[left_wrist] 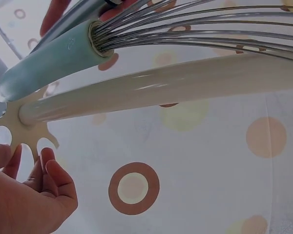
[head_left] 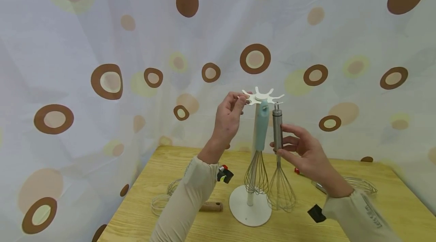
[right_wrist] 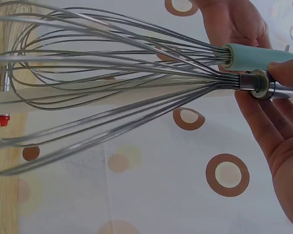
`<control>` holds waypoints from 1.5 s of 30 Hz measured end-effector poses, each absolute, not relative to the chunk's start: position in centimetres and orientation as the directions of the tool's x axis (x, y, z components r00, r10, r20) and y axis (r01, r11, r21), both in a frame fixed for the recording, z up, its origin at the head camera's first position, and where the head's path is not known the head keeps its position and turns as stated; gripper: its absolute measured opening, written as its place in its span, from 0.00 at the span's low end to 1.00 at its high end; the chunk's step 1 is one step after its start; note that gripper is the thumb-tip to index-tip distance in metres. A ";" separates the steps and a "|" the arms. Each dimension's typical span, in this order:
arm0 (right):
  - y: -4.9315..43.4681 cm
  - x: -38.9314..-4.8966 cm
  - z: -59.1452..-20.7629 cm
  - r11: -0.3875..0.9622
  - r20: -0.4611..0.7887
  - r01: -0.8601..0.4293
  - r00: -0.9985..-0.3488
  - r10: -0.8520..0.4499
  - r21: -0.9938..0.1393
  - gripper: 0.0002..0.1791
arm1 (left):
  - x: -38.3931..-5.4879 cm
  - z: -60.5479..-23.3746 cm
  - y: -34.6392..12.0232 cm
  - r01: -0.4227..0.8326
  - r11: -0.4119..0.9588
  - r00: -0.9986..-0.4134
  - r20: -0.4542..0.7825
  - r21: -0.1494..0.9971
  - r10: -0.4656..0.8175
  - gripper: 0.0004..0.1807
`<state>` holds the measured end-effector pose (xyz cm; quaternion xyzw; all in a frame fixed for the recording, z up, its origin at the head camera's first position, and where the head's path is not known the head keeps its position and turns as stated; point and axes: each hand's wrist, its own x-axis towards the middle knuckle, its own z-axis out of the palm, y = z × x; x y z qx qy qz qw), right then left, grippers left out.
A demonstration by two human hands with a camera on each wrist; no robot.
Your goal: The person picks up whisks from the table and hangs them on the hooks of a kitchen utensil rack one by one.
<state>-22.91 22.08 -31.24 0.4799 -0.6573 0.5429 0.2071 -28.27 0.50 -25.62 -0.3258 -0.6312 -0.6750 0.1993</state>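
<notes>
A white stand with a round base has a star-shaped hook top. My left hand pinches one of the top's arms between thumb and fingers. From a front arm hangs a whisk with a light teal handle, its wires pointing down beside the pole. To its right, my right hand grips a steel whisk upright by the lower part of its handle, thumb on one side and fingers on the other. The steel whisk's hanging loop overlaps a right-hand arm of the top.
On the wooden table, a whisk with a wooden handle lies left of the base, partly behind my left sleeve. Another wire whisk lies to the right, beyond my right wrist. A spotted curtain hangs behind the table.
</notes>
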 end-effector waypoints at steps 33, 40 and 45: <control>31.6 -24.2 -39.8 0.618 0.371 -0.564 -0.826 -0.424 -0.548 0.13 | -26.4 -25.8 0.2 0.848 0.065 -0.528 0.849 0.526 0.022 0.13; 37.8 -25.5 -43.3 0.732 0.114 -0.436 -0.887 -0.448 -0.523 0.15 | -26.0 -26.2 0.5 0.856 0.071 -0.514 0.858 0.512 0.009 0.12; 41.1 -25.9 -45.5 0.773 0.000 -0.364 -0.905 -0.426 -0.519 0.17 | -25.7 -26.2 0.8 0.828 0.050 -0.559 0.829 0.559 -0.011 0.11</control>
